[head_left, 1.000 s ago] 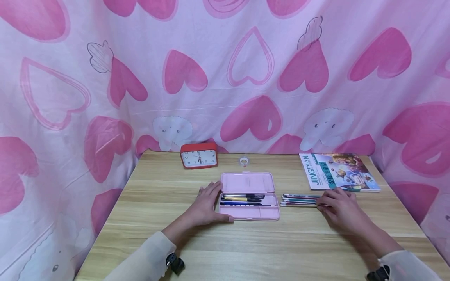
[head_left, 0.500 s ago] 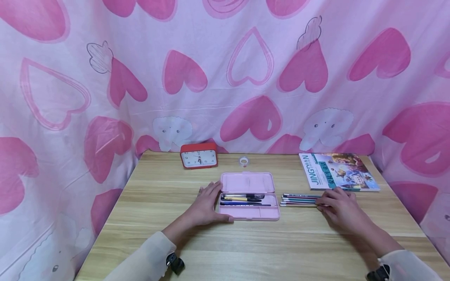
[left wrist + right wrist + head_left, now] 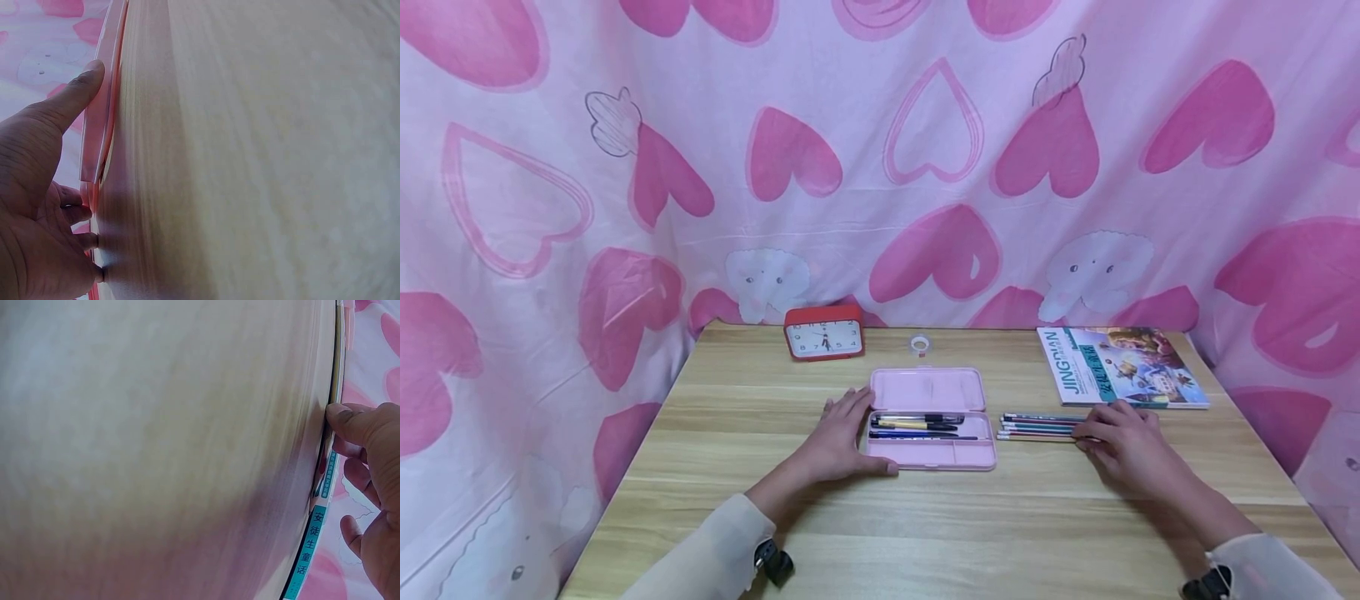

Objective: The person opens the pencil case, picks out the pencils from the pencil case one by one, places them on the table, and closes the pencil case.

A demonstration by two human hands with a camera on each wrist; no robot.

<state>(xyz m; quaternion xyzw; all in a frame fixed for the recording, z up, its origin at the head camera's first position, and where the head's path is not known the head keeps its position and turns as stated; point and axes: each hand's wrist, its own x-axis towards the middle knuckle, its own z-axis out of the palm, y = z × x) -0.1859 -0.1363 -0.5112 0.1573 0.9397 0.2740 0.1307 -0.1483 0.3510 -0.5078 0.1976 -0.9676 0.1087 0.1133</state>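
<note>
A pink pencil case [image 3: 976, 454] lies with its lid folded back on the table, several pens [image 3: 917, 425] in its far compartment. My left hand [image 3: 835, 446] rests against its left side, thumb stretched along the front edge and fingers spread toward the hinge. In the left wrist view that thumb [image 3: 84, 84] lies on the case's front wall. Right of the case, several pencils [image 3: 1037, 428] lie side by side. My right hand [image 3: 1123, 442] pinches them at their right ends between thumb and fingers; the hand hides those ends.
Behind the right hand lies a book [image 3: 1127, 367] with a colourful cover. A red alarm clock [image 3: 825, 333] and a small tape roll [image 3: 920, 344] stand near the table's back edge. A pink heart-patterned curtain [image 3: 820, 233] hangs behind the table [image 3: 940, 533].
</note>
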